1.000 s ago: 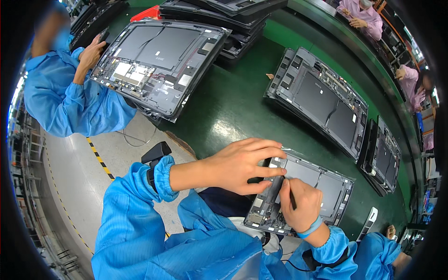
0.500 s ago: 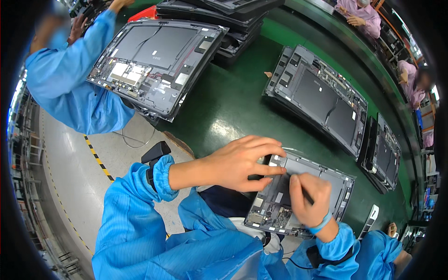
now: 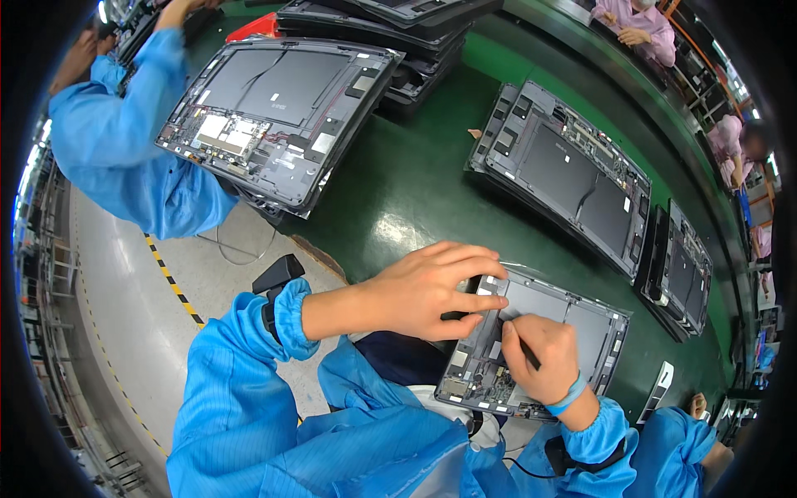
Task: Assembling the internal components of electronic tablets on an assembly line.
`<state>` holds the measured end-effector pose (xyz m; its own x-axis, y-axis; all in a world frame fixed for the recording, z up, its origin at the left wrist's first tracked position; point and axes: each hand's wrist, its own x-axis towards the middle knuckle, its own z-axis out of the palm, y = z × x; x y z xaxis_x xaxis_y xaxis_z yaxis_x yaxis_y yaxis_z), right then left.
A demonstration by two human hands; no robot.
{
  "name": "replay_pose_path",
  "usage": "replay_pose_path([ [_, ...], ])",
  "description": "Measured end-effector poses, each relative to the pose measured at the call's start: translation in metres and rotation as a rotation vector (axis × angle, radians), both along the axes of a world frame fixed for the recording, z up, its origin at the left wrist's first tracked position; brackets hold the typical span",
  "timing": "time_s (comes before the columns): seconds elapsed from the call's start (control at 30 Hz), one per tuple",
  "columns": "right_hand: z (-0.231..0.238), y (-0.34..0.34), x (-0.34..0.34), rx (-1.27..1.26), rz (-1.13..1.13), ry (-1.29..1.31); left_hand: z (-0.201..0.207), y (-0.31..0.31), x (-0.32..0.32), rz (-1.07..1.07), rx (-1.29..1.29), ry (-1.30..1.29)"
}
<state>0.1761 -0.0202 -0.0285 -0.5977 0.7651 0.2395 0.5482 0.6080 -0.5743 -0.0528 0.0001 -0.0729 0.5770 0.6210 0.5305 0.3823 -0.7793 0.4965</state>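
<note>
An opened tablet-like device with bare circuit board and dark battery panels lies at the table's near edge, in front of me. My left hand rests at its upper left corner, fingers stretched out and apart, the fingertips on the casing. Over the middle of the device, my right hand is closed around a slim dark stick-like tool, whose exact kind I cannot make out. The tool's tip is hidden by my fingers, near the left hand's fingertips.
Stacks of similar opened devices stand at the upper left, the far right and the right edge of the green table. A white strip-shaped object lies at right. A blue-sleeved co-worker works at left.
My right hand has shifted slightly left with the tool, while my left hand stays put. The co-worker at left has moved the raised arm leftward.
</note>
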Motion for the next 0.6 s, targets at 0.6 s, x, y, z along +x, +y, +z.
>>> replay_pose_path([
  [0.6, 0.006, -0.012, 0.007, -0.181, -0.123, 0.021, 0.002, -0.014, -0.006, -0.115, 0.022, 0.073],
])
